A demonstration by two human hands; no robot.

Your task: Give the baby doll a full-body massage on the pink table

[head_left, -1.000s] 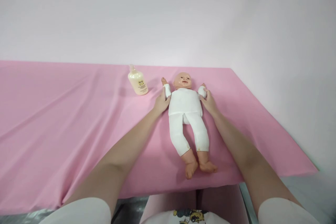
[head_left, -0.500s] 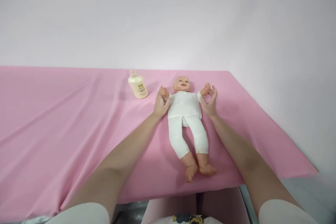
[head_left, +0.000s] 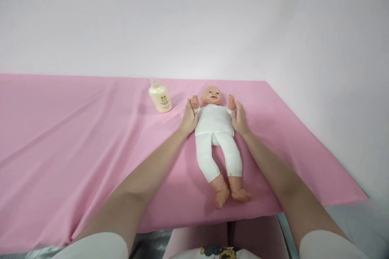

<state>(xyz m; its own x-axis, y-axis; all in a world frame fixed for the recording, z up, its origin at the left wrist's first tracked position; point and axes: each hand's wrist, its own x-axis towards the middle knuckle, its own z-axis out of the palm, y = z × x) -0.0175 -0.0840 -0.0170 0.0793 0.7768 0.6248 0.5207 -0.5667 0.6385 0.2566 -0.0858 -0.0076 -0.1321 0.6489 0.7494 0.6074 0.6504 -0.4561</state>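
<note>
A baby doll point(head_left: 214, 119) with a white cloth body lies on its back, its head toward the wall and its bare feet toward me. My left hand point(head_left: 189, 118) is closed around the doll's arm on the left side of the view, thumb against the white sleeve. On the other side, my right hand point(head_left: 240, 119) grips the doll's other arm near the wrist. Both small doll hands stick up above my fingers, close to the head. Some of my fingers are hidden behind the doll's arms.
A pale yellow pump bottle point(head_left: 161, 98) stands to the left of the doll. Pink cloth point(head_left: 75, 137), wrinkled on the left, covers the table. White walls point(head_left: 136, 28) rise behind and to the right. My legs are under the table's front edge.
Both doll arms have been brought inward and upward, nearer the head. My right hand has moved left and closed in on the arm; its fingers were more spread before.
</note>
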